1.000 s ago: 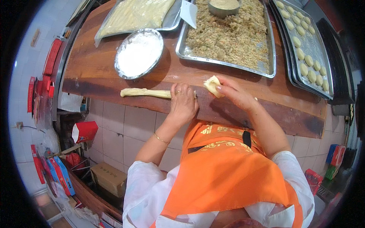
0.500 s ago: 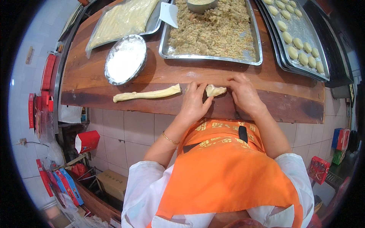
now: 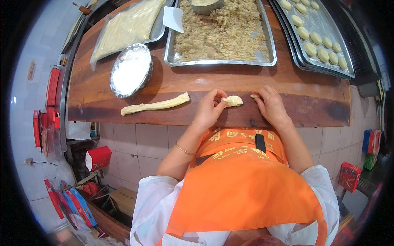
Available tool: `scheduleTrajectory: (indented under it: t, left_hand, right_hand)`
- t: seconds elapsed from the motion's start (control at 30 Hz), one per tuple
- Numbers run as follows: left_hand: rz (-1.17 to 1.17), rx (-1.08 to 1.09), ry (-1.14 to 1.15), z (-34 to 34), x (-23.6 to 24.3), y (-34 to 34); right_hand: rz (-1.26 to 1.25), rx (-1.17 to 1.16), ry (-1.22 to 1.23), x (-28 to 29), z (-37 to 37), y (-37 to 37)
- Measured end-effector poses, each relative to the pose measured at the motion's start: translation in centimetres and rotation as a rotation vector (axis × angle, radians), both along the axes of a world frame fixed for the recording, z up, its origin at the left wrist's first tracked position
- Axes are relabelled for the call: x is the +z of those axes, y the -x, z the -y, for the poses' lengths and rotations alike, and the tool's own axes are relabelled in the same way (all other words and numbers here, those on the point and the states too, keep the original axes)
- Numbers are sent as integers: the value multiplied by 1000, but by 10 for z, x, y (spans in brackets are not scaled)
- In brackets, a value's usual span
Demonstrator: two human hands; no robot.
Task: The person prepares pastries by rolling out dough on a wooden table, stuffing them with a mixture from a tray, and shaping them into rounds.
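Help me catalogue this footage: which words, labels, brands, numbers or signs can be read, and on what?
Orange apron: gold characters around the waist, creased; too unclear to quote.
Cardboard box: small dark print, too blurred.
Blue and red boxes, lower left: pale marks, too small.
Red box, right: marks too blurred.
Dough strip: none.

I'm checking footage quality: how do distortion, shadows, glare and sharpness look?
Head view: black corners, wooden table curving at its left edge; head view: shadow right of the powder bowl; head view: rim glints on the filling tray; head view: dough piece in the left hand fairly sharp.
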State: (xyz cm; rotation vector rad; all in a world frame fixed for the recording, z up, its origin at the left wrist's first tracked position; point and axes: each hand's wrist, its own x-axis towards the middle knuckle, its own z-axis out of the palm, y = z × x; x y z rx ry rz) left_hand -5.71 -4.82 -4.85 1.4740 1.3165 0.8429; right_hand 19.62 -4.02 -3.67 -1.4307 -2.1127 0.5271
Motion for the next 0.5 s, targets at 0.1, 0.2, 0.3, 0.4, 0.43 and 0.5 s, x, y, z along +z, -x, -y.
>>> scheduleTrajectory:
  t: [0.1, 0.2, 0.3, 0.4, 0.43, 0.5]
  left_hand:
    - [154, 14, 93, -6, -5, 2]
    - [37, 45, 50, -12, -8, 1]
    - [-231, 69, -146, -15, -9, 0]
    - [-312, 76, -407, -28, 0, -9]
    - [-301, 84, -486, -33, 3, -18]
    - [-230, 23, -585, -53, -2, -43]
  right_hand:
    - [-271, 60, 75, 10, -1, 21]
    - [-358, 247, 26, 11, -7, 45]
    - [-193, 393, -19, 3, -18, 57]
    - [-373, 199, -244, 5, -24, 48]
    - [-308, 129, -275, 8, -26, 40]
    - [-367, 43, -280, 21, -30, 33]
